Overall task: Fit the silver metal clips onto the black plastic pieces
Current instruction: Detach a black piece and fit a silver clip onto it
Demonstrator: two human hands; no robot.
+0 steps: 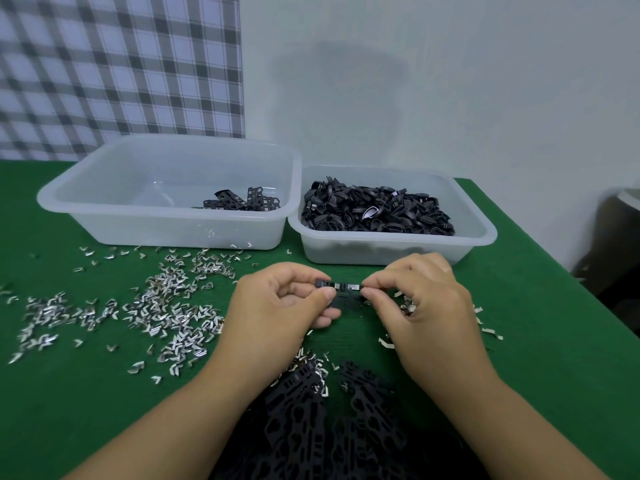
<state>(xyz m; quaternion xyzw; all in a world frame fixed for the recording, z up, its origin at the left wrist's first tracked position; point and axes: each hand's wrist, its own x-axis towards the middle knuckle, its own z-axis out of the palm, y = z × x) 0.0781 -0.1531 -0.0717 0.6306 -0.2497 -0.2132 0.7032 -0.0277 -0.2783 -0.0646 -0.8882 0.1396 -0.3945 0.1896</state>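
Over green table (540, 358), left hand (277, 303), right hand (426, 299) pinching one black piece (342, 288), two tubs (156, 232) (381, 252)

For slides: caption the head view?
Left hand and right hand pinch a black plastic strip fitted with silver metal clips.

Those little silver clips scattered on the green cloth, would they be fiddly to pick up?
Probably yes: the silver clips look tiny, thin and bent, so likely light and needing a fingertip pinch. Their shiny metal may be slippery. Pushed, they would likely slide or snag on the green cloth rather than roll, being V-shaped.
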